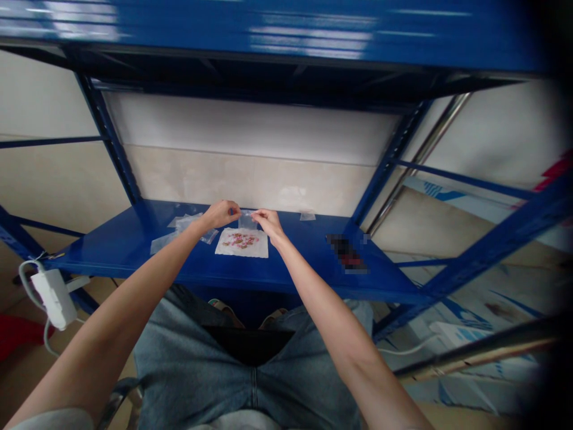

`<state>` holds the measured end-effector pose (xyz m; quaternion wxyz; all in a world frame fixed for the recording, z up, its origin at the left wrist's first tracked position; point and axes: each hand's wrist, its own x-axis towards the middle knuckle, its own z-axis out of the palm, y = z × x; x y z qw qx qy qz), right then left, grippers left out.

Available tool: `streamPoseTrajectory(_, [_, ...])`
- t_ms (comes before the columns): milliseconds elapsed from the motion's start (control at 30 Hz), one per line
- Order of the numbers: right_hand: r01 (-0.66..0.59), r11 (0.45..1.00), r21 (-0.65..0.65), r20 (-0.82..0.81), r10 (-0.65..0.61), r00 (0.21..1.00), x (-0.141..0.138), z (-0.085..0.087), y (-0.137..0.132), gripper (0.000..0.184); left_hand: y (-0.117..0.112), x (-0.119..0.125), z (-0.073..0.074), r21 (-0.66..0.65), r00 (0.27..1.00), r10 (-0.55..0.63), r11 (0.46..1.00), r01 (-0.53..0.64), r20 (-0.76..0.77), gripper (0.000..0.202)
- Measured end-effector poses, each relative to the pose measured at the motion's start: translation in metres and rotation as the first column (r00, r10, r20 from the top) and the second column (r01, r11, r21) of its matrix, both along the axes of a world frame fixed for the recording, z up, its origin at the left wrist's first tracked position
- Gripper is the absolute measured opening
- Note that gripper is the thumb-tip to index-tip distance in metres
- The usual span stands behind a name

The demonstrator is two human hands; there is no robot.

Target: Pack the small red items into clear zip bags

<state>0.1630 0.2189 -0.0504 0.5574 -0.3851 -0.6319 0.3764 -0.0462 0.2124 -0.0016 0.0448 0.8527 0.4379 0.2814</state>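
Both my arms reach forward over a blue metal shelf (pixel 134 251). My left hand (pixel 221 213) and my right hand (pixel 265 220) are closed in pinches on the two sides of a small clear plastic bag (pixel 246 221), held just above the shelf. Directly under the bag lies a white sheet (pixel 242 243) with several small pink and red pieces (pixel 240 240) scattered on it. More small clear bags (pixel 184 226) lie loose on the shelf beside my left wrist.
Another clear bag (pixel 307 215) lies at the back of the shelf. A dark blurred object (pixel 347 255) sits to the right. A white power adapter (pixel 54 297) with cable hangs at the shelf's left end. Blue uprights frame both sides; a shelf (pixel 286 36) spans overhead.
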Motion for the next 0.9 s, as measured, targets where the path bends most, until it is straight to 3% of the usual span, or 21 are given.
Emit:
streamPoseTrajectory(167, [0.139,0.99,-0.002,-0.132,-0.138,0.982,0.008,-0.004,-0.001,0.024,-0.005,0.004,-0.022,0.008,0.97,0.083,0.996,-0.088,0.227,0.032])
streamPoseTrajectory(267, [0.195,0.981,-0.01,-0.203,-0.193,0.96,0.01,-0.005,-0.007,0.03,-0.018,0.019,-0.037,-0.075,0.87,0.051,0.997,-0.017,0.491,0.042])
streamPoseTrajectory(367, [0.112,0.993,-0.023,-0.237,-0.114,0.965,0.009,-0.005,-0.019,0.032,-0.037,0.039,-0.051,-0.193,0.752,0.032,0.973,0.127,0.659,0.04])
streamPoseTrajectory(467, [0.014,0.999,-0.048,-0.231,-0.025,0.973,0.009,-0.004,-0.031,0.031,-0.056,0.053,-0.06,-0.318,0.626,0.122,0.924,0.213,0.771,0.038])
streamPoseTrajectory(633, [-0.016,0.994,-0.108,-0.202,-0.006,0.979,0.019,-0.001,-0.042,0.03,-0.064,0.036,-0.057,-0.332,0.475,0.217,0.928,0.172,0.853,0.04])
streamPoseTrajectory(733, [0.008,0.989,-0.145,-0.176,-0.034,0.984,0.027,-0.003,-0.043,0.027,-0.061,0.006,-0.051,-0.309,0.302,0.288,0.951,0.023,0.909,0.036])
streamPoseTrajectory(800, [0.029,0.987,-0.155,-0.151,-0.053,0.987,0.029,-0.009,-0.043,0.025,-0.061,-0.013,-0.05,-0.343,0.108,0.35,0.936,-0.075,0.931,0.031])
streamPoseTrajectory(867, [0.049,0.986,-0.158,-0.119,-0.068,0.99,0.028,-0.016,-0.044,0.025,-0.066,-0.026,-0.051,-0.415,-0.079,0.409,0.905,-0.092,0.909,0.026])
streamPoseTrajectory(900, [0.058,0.986,-0.157,-0.101,-0.074,0.992,0.026,-0.02,-0.046,0.026,-0.069,-0.03,-0.052,-0.447,-0.131,0.436,0.892,-0.069,0.89,0.025])
